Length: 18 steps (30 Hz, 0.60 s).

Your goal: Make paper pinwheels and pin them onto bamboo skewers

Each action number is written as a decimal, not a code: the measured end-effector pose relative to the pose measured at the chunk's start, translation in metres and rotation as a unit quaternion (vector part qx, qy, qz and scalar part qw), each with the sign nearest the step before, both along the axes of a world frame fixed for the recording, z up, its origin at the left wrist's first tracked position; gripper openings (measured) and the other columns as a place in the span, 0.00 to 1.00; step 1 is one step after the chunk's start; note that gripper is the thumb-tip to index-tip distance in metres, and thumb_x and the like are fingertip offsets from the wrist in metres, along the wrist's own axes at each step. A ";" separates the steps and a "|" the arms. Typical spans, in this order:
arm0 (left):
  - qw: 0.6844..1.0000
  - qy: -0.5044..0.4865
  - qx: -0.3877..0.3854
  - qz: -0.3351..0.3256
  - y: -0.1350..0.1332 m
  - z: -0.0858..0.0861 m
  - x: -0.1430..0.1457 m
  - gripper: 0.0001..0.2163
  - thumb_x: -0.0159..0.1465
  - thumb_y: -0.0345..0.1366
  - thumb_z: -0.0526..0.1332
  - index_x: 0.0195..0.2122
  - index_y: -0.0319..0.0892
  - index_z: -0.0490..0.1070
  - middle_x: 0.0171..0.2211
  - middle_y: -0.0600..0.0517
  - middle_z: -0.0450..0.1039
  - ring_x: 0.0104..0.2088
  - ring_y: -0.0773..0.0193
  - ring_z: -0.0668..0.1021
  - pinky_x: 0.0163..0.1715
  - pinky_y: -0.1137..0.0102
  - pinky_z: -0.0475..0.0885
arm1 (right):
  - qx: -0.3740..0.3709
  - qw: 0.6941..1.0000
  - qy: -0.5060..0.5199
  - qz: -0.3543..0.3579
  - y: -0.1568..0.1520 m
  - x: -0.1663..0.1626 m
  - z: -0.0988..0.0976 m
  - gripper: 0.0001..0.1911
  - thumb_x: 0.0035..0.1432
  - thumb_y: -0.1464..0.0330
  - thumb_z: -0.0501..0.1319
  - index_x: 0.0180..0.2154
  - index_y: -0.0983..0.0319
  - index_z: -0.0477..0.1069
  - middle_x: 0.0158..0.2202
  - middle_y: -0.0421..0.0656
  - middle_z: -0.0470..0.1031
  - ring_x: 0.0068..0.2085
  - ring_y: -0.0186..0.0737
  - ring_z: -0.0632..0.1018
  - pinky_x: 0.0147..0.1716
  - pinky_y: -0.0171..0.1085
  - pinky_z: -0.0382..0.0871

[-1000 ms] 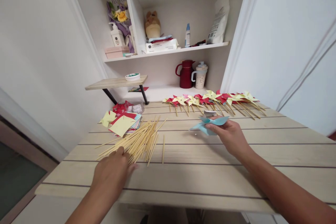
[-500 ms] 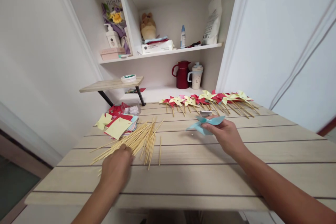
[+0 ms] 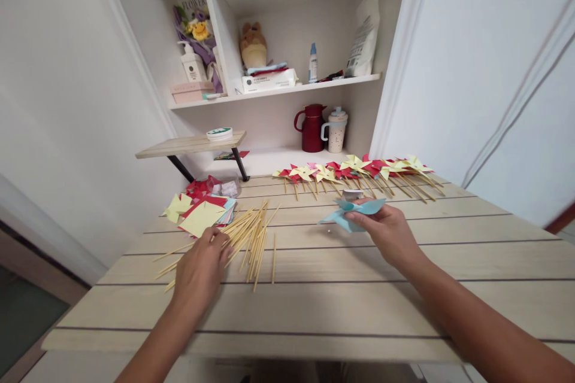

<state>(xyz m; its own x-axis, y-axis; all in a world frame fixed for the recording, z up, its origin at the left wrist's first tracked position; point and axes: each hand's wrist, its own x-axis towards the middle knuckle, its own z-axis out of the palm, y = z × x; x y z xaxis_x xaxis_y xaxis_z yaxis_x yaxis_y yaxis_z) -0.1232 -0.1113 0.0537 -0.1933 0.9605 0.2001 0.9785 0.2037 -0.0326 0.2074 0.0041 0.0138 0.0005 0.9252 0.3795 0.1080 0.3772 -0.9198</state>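
Note:
My right hand (image 3: 390, 230) pinches a light blue paper pinwheel (image 3: 353, 215) above the table. A small silver-grey object (image 3: 353, 194) shows just behind the pinwheel; its kind is unclear. My left hand (image 3: 202, 266) lies over a loose pile of thin wooden sticks (image 3: 251, 233), its fingers curled down among them. Its fingertips are partly hidden, so what they grip cannot be made out. One stick (image 3: 274, 258) lies apart, right of the pile. A tiny whitish bit (image 3: 329, 231) is on the table below the pinwheel.
Yellow and red pinwheels on sticks (image 3: 354, 164) line the table's back right. Paper squares (image 3: 202, 220) are stacked behind the sticks, with red pieces and a clear container (image 3: 230, 188) nearby. A small raised shelf (image 3: 188, 145), a red jug (image 3: 312, 128) and a cup (image 3: 336, 130) stand at the back.
My left hand has shifted slightly forward over the sticks, and its fingers look a little less tightly curled. My right hand and the pinwheel have barely moved.

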 end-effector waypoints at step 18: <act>0.998 0.014 -0.061 0.000 -0.011 -0.019 0.006 0.12 0.68 0.36 0.52 0.35 0.43 0.74 0.42 0.47 0.72 0.43 0.58 0.76 0.37 0.67 0.66 | -0.004 1.000 -0.024 0.008 -0.001 0.000 0.000 0.15 0.48 0.55 0.70 0.32 0.58 0.78 0.33 0.43 0.80 0.35 0.46 0.78 0.35 0.42 0.71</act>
